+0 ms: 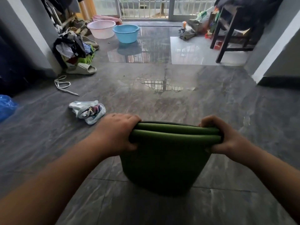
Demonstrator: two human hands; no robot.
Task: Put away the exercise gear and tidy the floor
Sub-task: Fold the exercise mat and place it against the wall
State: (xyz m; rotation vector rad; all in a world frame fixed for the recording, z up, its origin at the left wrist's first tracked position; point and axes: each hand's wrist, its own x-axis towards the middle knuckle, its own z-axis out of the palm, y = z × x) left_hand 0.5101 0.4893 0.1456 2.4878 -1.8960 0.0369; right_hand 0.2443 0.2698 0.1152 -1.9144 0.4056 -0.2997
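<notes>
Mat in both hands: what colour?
Green: the folded mat, gripped by left hand and right hand. Head view.

Floor: I see dark grey marbled tiles (211,103), glossy, with a wet patch (160,86) mirroring the window bars.
Far wall: sliding glass doors (146,7) with a white metal grille; daylight enters here.
Walls: grey wall (24,34) at left, white-edged wall (274,51) at right.
Furniture: 1 dark wooden frame (227,34) at right, draped with dark cloth.
Light: bright at the far end, dim near me.
</notes>
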